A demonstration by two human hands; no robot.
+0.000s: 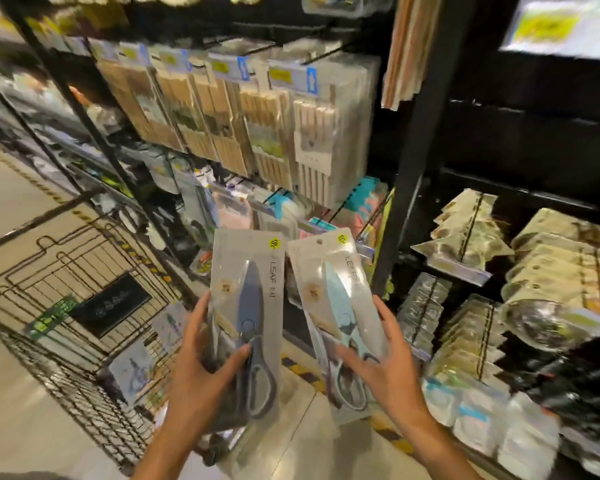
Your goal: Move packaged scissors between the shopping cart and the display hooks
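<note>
My left hand (205, 368) grips a pack of dark blue-grey scissors (248, 292) by its lower half, thumb across the front. A pack of light blue scissors (336, 299) is gripped the same way in my right hand (381, 362), tilted a little to the left. Both packs are held upright in front of the display rack. The wire shopping cart (66, 278) stands at lower left, and more scissors packs (136, 372) lie inside it. The hooks behind the held packs are mostly hidden.
Packs of wooden chopsticks (257, 123) hang on hooks above. Small packaged goods (482, 327) fill the shelves at right. A black upright post (416, 143) divides the two racks. Yellow-black tape (302, 370) marks the floor below.
</note>
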